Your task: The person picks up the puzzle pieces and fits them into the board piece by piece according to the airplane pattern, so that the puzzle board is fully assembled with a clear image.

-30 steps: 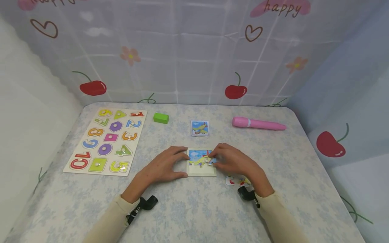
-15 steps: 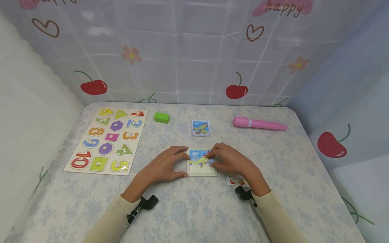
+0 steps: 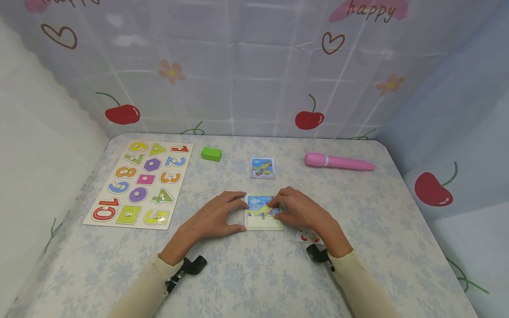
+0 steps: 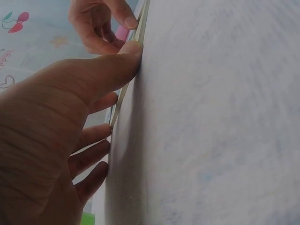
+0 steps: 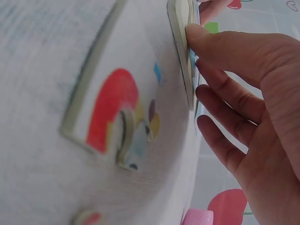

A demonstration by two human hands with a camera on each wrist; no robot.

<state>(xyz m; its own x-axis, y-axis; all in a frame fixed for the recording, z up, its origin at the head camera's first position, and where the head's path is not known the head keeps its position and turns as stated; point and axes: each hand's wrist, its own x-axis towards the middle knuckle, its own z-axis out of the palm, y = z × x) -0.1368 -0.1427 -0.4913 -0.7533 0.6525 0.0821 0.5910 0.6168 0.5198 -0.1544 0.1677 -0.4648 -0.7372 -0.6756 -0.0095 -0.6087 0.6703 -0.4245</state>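
Note:
A small jigsaw puzzle board (image 3: 264,224) lies at the table's middle, its upper part filled with airplane picture pieces and its lower strip bare cream. My left hand (image 3: 218,215) holds the board's left side, thumb at the near corner and fingertips at the far one. From the right, my right hand (image 3: 300,207) pinches a puzzle piece at the board's right side, mostly hidden under thumb and fingers. In the right wrist view, the thumb and fingertips of that hand (image 5: 253,89) meet the board's edge (image 5: 183,51). Loose puzzle pieces (image 3: 303,235) lie under my right wrist.
A picture card (image 3: 262,168) with an airplane lies beyond the board. Further left are a green block (image 3: 211,154) and a number-and-shape board (image 3: 139,185). A pink pen-shaped object (image 3: 339,161) lies at the back right. Fabric (image 3: 254,66) hangs behind the table.
My right hand has moved slightly left and brought the tilted puzzle piece down into the board's right side. The left hand stays in place on the board.

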